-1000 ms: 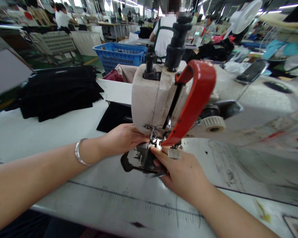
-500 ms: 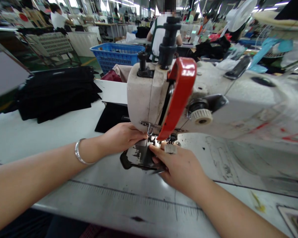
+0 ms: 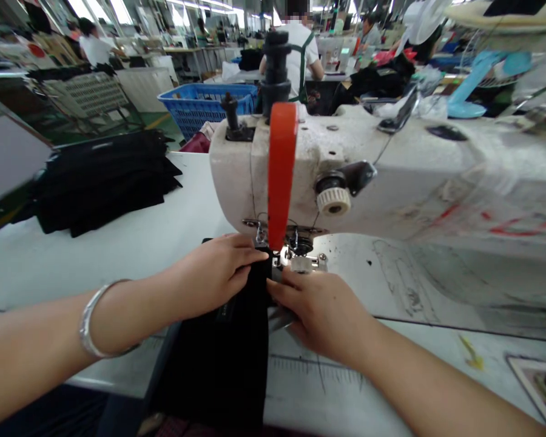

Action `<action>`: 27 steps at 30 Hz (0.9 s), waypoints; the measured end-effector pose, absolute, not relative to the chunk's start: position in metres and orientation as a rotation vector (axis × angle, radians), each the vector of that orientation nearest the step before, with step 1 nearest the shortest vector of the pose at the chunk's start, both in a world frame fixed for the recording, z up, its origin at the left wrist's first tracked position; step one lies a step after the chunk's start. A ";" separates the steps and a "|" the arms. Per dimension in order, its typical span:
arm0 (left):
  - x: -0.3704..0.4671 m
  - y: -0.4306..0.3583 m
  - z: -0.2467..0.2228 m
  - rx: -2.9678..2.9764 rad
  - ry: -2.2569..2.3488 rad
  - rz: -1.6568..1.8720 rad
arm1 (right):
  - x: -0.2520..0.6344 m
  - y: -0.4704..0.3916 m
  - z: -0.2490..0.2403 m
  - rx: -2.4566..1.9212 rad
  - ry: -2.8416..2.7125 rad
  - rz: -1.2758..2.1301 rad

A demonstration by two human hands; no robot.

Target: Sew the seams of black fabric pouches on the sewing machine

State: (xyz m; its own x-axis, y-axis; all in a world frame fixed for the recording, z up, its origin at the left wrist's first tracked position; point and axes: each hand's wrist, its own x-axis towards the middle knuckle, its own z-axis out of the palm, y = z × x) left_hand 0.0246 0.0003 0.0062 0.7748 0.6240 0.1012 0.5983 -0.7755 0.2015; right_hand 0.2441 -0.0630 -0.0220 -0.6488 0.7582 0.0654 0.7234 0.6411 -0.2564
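Note:
A black fabric piece [image 3: 218,364] with a small dark label [image 3: 225,311] lies under the sewing machine's needle area and hangs over the table's front edge. Lying over its upper part, my left hand [image 3: 218,273] has its fingers close together on the cloth, the index fingertip beside the presser foot [image 3: 276,260]. My right hand [image 3: 323,306] is bent at the fabric's right edge, its index fingertip touching the cloth. Metal blades like thread snips [image 3: 281,318] poke out from under its curled fingers; their handle is hidden. The white sewing machine [image 3: 236,176] has a red guard [image 3: 282,176] in front of the needle.
A stack of black fabric pieces [image 3: 104,182] sits at the table's left. Behind the table stands a blue plastic basket [image 3: 209,100]. A person in a white top [image 3: 298,54] works further back. A ruler scale [image 3: 309,367] is marked along the table's front.
The black fabric was behind my left hand and now stretches toward me beneath it. My left hand has shifted left and toward me. My right hand stays near the needle; the view has turned slightly.

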 end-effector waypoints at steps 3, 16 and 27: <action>0.018 -0.007 -0.004 2.969 0.806 0.337 | 0.243 -0.063 -0.021 -1.248 -2.714 0.337; 0.014 0.002 -0.018 3.036 0.643 0.378 | 0.247 -0.063 -0.023 -1.224 -2.684 0.448; -0.054 -0.079 -0.017 2.151 1.814 0.497 | 0.248 -0.078 -0.002 -1.147 -2.774 0.645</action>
